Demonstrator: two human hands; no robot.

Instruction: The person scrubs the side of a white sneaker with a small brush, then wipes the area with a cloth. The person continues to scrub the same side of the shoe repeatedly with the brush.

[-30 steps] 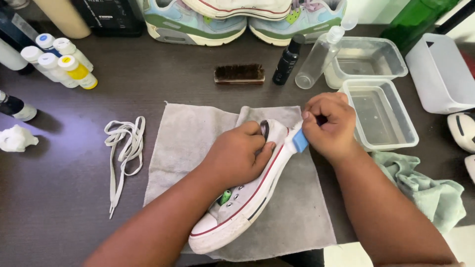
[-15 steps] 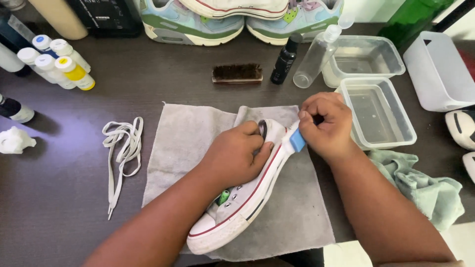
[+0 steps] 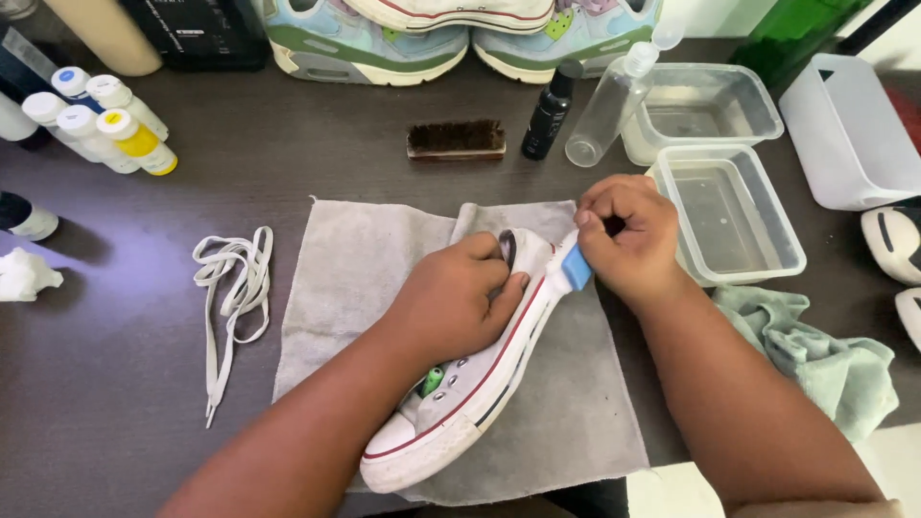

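A white canvas sneaker [image 3: 451,403] with a red stripe on its sole lies on its side on a grey cloth [image 3: 355,269], toe toward me. My left hand [image 3: 456,302] presses down on the sneaker's upper near the heel opening and holds it. My right hand [image 3: 624,235] is closed around a small blue-and-white brush [image 3: 574,264], whose head rests against the heel edge of the sole. A green piece [image 3: 436,381] shows inside the shoe by the eyelets.
White laces [image 3: 230,288] lie left of the cloth. Behind are a wooden brush [image 3: 456,139], a black bottle [image 3: 549,110], a clear spray bottle [image 3: 609,101], two clear tubs [image 3: 734,216], paint bottles [image 3: 101,125] and colourful sneakers [image 3: 384,38]. A green rag [image 3: 815,350] lies at right.
The whole view has shifted slightly; my right hand and the brush have moved a little along the heel edge of the sole. My left hand keeps the same hold.
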